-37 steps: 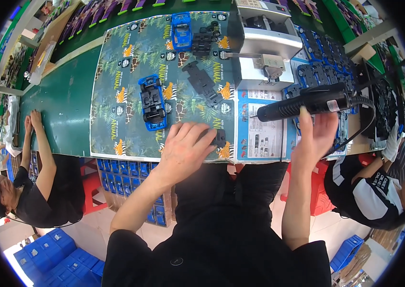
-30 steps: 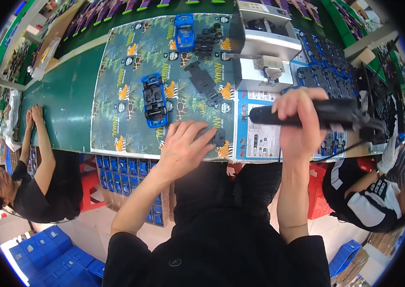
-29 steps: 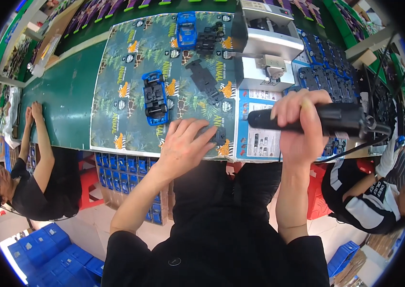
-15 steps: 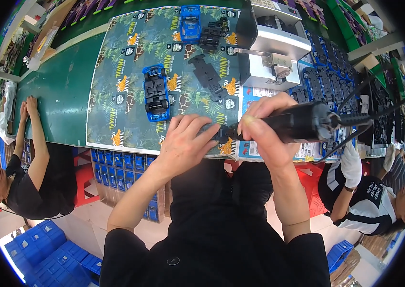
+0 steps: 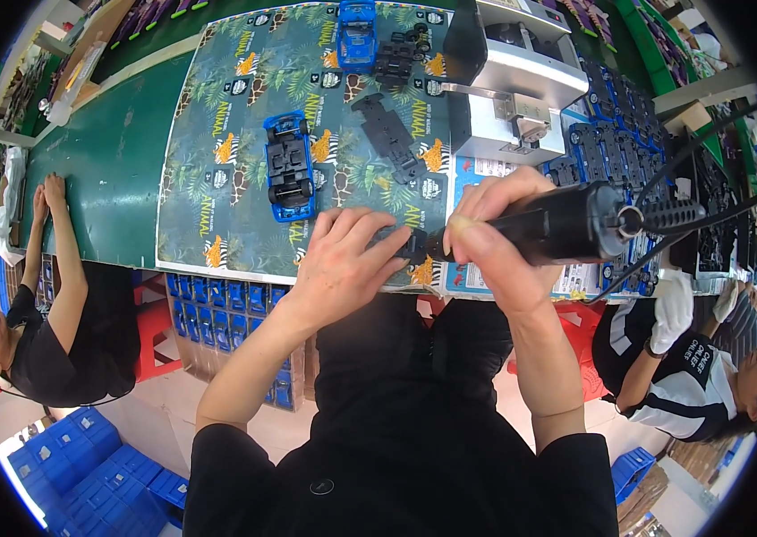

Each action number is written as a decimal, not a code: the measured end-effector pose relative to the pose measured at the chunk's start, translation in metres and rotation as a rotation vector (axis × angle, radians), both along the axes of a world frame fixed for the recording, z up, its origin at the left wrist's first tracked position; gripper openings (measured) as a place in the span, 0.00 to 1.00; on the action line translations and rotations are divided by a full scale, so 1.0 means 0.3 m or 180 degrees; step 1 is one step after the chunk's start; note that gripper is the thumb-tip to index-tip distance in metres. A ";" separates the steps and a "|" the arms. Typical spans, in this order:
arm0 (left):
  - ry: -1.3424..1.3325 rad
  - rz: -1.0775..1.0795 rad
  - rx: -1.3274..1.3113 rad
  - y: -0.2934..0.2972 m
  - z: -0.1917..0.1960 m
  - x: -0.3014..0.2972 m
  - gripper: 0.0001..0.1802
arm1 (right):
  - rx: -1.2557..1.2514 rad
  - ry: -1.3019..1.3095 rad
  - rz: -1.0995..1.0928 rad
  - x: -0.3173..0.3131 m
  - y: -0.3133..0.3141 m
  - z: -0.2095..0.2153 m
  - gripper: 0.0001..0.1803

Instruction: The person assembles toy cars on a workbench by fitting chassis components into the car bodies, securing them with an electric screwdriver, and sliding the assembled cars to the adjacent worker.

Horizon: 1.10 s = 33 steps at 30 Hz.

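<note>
My right hand [image 5: 508,234] is wrapped round a black corded electric screwdriver [image 5: 562,225], held nearly level with its nose pointing left. Its tip meets a small black plastic part [image 5: 416,243] at the near edge of the printed sheet. My left hand [image 5: 343,261] pins that part with fingers and thumb, which hide much of it. Just beyond the left hand lies a blue toy car [image 5: 289,168], wheels up with its black underside showing. A flat black chassis plate [image 5: 387,139] lies to the right of this car.
At the back sit another blue toy car [image 5: 357,38] and a wheeled black chassis [image 5: 403,55]. A metal machine [image 5: 517,121] stands beyond my right hand, with rows of blue-and-black toy cars [image 5: 616,152] beside it. Co-workers sit on both sides; a white-gloved hand [image 5: 672,313] is at right.
The view has shifted slightly. My hands, the screwdriver and the black part keep nearly the same places. At the right, the co-worker's gloved hand has moved a little.
</note>
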<state>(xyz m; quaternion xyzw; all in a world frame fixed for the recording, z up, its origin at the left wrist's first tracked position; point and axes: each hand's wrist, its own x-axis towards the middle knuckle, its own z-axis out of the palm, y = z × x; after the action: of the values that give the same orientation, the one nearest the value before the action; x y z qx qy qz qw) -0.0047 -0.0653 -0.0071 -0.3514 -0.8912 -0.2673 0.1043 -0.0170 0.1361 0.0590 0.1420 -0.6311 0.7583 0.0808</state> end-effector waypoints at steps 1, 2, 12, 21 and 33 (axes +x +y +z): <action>0.0008 -0.0008 0.0005 0.002 0.000 -0.001 0.20 | -0.0130 -0.0079 0.0041 0.009 -0.014 0.004 0.12; 0.0011 -0.0002 0.0041 0.002 -0.001 -0.001 0.21 | -0.0260 -0.0153 0.0082 0.014 -0.022 0.008 0.12; 0.0120 0.0062 0.0126 0.006 -0.003 0.014 0.18 | 0.0462 0.0336 0.0741 0.001 -0.045 0.060 0.12; 0.0223 0.0044 0.0070 0.003 -0.005 0.016 0.20 | -0.0255 0.0232 0.0520 0.008 -0.004 0.061 0.11; 0.0166 0.0011 0.0118 0.010 0.000 0.006 0.19 | 0.0269 0.0302 0.0492 0.016 0.016 0.001 0.11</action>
<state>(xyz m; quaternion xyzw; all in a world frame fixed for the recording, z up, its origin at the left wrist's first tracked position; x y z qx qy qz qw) -0.0029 -0.0623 -0.0072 -0.3547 -0.8836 -0.2744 0.1345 -0.0123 0.1408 0.0594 0.2292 -0.6452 0.7274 0.0459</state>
